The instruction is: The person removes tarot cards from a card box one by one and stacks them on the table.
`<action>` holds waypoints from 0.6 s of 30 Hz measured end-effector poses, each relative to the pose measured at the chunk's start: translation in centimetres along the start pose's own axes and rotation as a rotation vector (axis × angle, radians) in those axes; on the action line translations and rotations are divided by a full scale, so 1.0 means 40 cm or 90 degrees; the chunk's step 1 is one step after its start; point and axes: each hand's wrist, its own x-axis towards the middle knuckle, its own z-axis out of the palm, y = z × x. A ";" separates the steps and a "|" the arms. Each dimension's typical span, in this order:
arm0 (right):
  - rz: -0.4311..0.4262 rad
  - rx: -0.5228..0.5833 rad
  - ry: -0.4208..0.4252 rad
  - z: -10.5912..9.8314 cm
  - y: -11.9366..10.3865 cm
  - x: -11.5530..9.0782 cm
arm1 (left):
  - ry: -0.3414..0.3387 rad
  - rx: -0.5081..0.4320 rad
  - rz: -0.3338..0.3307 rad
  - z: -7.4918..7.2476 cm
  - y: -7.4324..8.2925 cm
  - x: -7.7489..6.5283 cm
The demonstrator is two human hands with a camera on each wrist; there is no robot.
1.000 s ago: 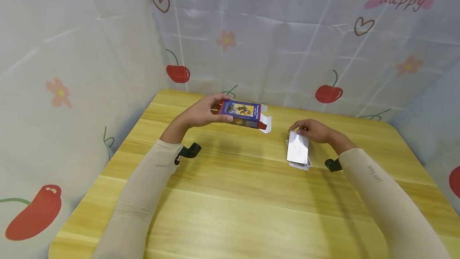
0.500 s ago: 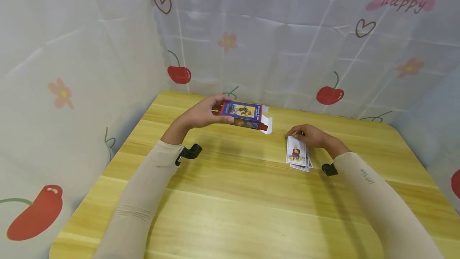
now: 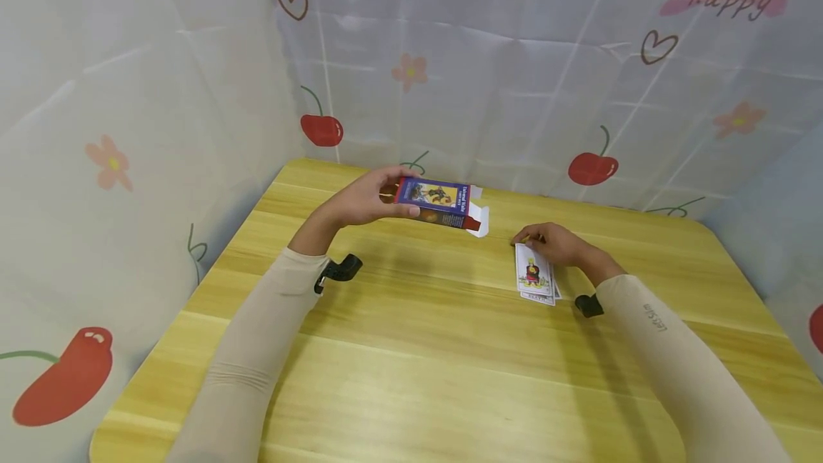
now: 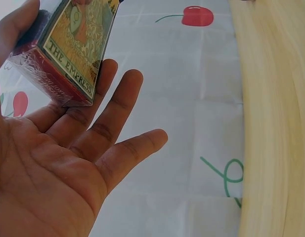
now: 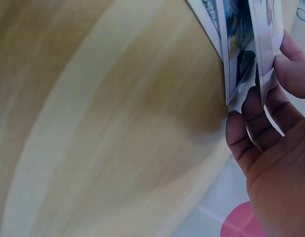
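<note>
My left hand (image 3: 360,198) grips a blue and red tarot card box (image 3: 437,195) by its left end, above the table. The flaps at the box's right end hang open, showing white. In the left wrist view the box (image 4: 75,44) reads "THE EMPRESS", with the thumb on one side and fingertips on the other. My right hand (image 3: 558,243) pinches a tarot card (image 3: 532,274) at its far edge, picture side up. Beneath it, slightly askew, lie other cards (image 3: 539,300) on the table. The right wrist view shows the held card (image 5: 263,44) between thumb and fingers.
The wooden table (image 3: 411,377) has rounded corners. A white curtain (image 3: 489,91) printed with cherries, hearts and flowers stands behind it and along the left side. Dark wrist mounts (image 3: 341,268) stick out from both sleeves.
The card in my right hand showed a bright, glary face a second ago; now its figure is visible. That hand came slightly nearer me, then stayed. My left hand holds the box nearly still.
</note>
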 end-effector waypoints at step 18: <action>0.004 0.004 0.037 0.015 -0.002 -0.001 | 0.000 0.002 -0.003 0.000 0.001 0.001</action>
